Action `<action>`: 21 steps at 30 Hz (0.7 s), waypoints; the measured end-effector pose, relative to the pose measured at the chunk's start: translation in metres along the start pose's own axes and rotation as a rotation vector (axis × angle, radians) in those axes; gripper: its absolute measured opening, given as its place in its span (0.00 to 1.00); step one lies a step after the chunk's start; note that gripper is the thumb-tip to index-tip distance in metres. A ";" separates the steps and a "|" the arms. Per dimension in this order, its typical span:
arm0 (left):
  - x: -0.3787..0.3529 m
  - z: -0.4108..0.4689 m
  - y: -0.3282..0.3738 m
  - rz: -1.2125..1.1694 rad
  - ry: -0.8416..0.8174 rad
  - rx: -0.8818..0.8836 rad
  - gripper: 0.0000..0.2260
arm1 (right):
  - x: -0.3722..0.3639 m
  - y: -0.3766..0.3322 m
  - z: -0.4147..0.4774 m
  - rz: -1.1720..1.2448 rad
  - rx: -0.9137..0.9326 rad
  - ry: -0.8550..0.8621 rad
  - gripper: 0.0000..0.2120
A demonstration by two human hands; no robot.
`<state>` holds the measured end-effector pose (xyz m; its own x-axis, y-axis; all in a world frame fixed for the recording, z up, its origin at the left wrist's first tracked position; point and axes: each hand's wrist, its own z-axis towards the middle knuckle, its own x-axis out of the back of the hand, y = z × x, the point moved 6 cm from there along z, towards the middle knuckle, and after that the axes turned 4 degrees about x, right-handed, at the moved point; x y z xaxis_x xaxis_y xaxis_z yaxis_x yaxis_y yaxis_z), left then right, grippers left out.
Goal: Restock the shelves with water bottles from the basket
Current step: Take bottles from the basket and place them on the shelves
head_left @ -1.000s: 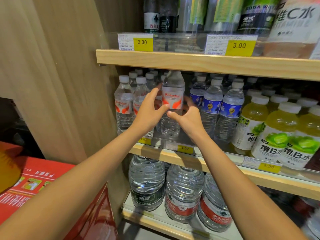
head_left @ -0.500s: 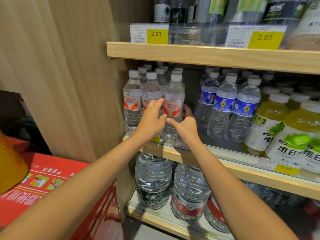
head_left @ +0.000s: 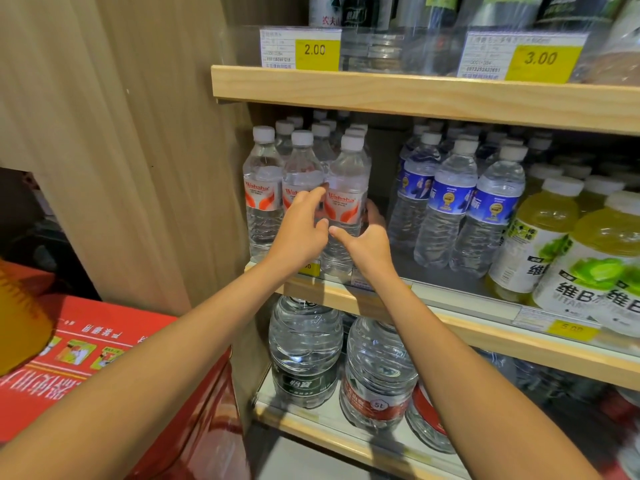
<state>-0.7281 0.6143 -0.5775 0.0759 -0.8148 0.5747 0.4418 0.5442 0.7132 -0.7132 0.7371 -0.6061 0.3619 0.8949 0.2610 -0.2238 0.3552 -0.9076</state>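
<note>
Clear plastic caught the light along the middle shelf point(head_left: 485, 336), where the water bottle point(head_left: 346, 183) with a red-and-white label stood upright at the front edge, just beside two matching bottles point(head_left: 264, 188) on its left. In the head view, the left hand point(head_left: 300, 232) gripped the bottle's left side, its fingers curled in between it and the neighbouring bottle, thumb on the front. The right hand point(head_left: 367, 245) gripped the other side, thumb laid across the front below the label and fingers wrapped round behind. The two thumbs nearly met. Blue-labelled bottles point(head_left: 450, 199) stood to the right across a gap, and yellow-green drinks point(head_left: 604, 261) beyond them. Large water jugs point(head_left: 305, 351) sat on the shelf below, and a red carton point(head_left: 104, 362) lay at lower left.
</note>
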 end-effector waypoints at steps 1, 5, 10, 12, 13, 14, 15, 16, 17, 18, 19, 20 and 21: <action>0.000 0.000 0.000 0.002 0.004 0.004 0.23 | 0.000 0.000 0.000 -0.002 0.005 -0.006 0.21; 0.000 -0.002 0.001 -0.003 0.015 0.014 0.23 | -0.001 0.001 0.001 -0.009 0.008 -0.022 0.21; 0.001 -0.004 0.002 -0.013 0.019 0.017 0.24 | -0.001 0.003 0.004 -0.038 0.025 -0.032 0.20; 0.001 -0.005 0.002 -0.025 0.018 0.009 0.23 | -0.001 0.005 0.006 -0.063 0.036 -0.026 0.20; 0.001 -0.005 0.002 -0.031 0.019 0.005 0.23 | -0.001 0.006 0.007 -0.075 0.043 -0.024 0.21; 0.001 -0.006 0.002 -0.038 0.019 0.004 0.23 | -0.001 0.007 0.007 -0.082 0.047 -0.024 0.21; 0.001 -0.006 0.002 -0.043 0.019 0.002 0.23 | -0.001 0.008 0.008 -0.087 0.046 -0.023 0.21; 0.001 -0.007 0.002 -0.047 0.019 0.000 0.23 | -0.001 0.009 0.008 -0.088 0.043 -0.023 0.20; 0.001 -0.007 0.003 -0.052 0.020 -0.001 0.23 | 0.000 0.009 0.009 -0.086 0.040 -0.022 0.20; 0.001 -0.008 0.003 -0.059 0.021 0.000 0.24 | 0.000 0.010 0.009 -0.085 0.038 -0.023 0.20; 0.002 -0.008 0.003 -0.065 0.024 0.002 0.24 | -0.001 0.010 0.009 -0.090 0.036 -0.023 0.19; 0.002 -0.008 0.003 -0.070 0.026 0.006 0.24 | -0.001 0.012 0.010 -0.098 0.033 -0.023 0.19; 0.002 -0.008 0.003 -0.074 0.028 0.008 0.24 | -0.001 0.012 0.011 -0.107 0.029 -0.021 0.19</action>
<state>-0.7190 0.6129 -0.5773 0.0686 -0.8579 0.5092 0.4398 0.4842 0.7564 -0.7261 0.7436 -0.6142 0.3658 0.8571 0.3627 -0.2116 0.4561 -0.8644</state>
